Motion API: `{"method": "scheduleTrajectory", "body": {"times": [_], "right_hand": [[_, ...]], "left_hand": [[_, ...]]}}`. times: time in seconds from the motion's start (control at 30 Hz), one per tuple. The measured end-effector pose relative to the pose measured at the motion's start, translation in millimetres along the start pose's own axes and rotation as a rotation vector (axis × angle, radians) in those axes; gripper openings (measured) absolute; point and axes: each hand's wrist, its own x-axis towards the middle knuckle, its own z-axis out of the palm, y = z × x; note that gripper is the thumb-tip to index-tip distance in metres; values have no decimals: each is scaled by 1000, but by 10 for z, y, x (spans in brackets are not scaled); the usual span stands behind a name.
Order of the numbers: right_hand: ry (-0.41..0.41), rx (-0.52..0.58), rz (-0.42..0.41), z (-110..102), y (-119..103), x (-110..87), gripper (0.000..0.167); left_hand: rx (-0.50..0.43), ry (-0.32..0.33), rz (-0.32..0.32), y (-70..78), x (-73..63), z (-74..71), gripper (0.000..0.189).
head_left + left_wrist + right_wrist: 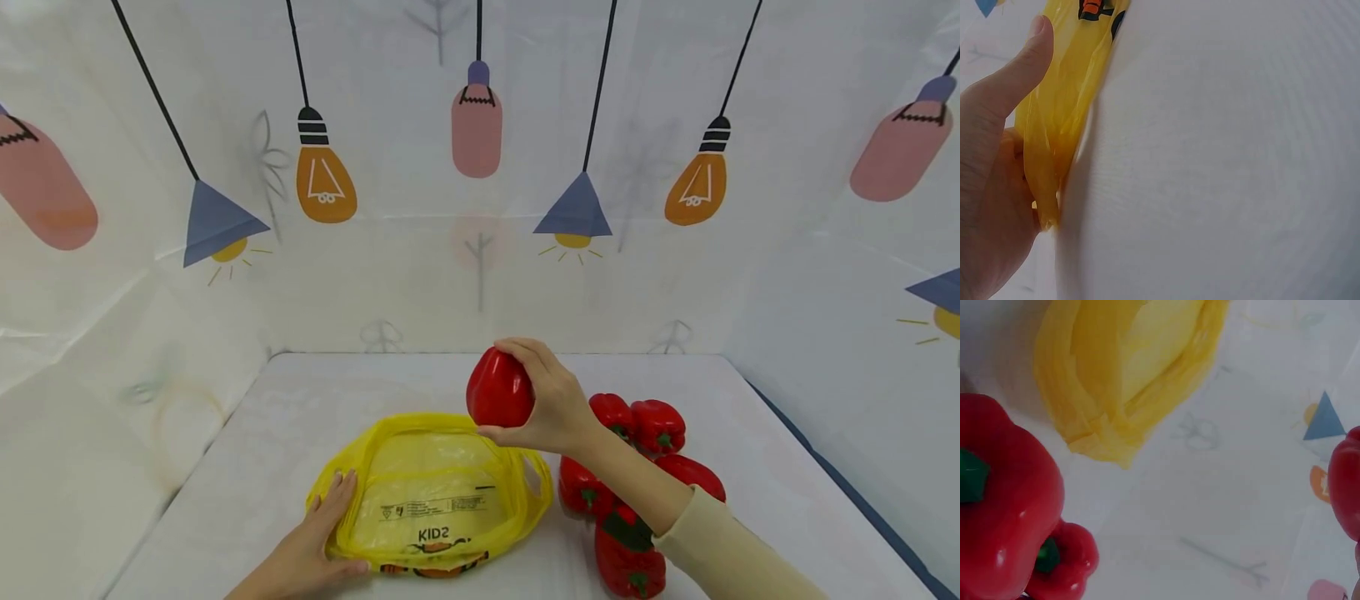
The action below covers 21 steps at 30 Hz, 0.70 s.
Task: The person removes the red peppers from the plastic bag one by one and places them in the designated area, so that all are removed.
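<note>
A glossy red bell pepper is held up by my right hand, thumb below and fingers over its top. It is just above the far right rim of a yellow plastic bag, which lies with its mouth spread and printed lettering showing. My left hand rests along the bag's left side, fingers extended on the rim and thumb stretched along the near edge. In the left wrist view, the thumb lies beside the yellow plastic, with the fingers partly hidden behind it. The right wrist view shows the bag's folded handle end.
Several red bell peppers with green stems are grouped on the white table to the right of the bag, partly under my right forearm. Behind the table rises a sheet wall printed with lamps and bulbs.
</note>
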Motion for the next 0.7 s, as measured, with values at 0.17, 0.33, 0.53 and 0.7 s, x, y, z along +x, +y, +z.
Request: {"method": "scheduleTrajectory", "body": {"times": [0.17, 0.33, 0.53, 0.7], "right_hand": [[-12, -11, 37, -122, 26, -114, 93], [-27, -26, 74, -272, 41, -252, 88], [-35, -73, 108, -441, 68, -416, 89], [-30, -106, 146, -547, 117, -546, 92]], "left_hand": [[18, 29, 21, 7, 22, -2, 113], [29, 70, 95, 21, 36, -1, 110], [79, 118, 154, 32, 55, 5, 110], [78, 110, 156, 49, 70, 8, 109]]}}
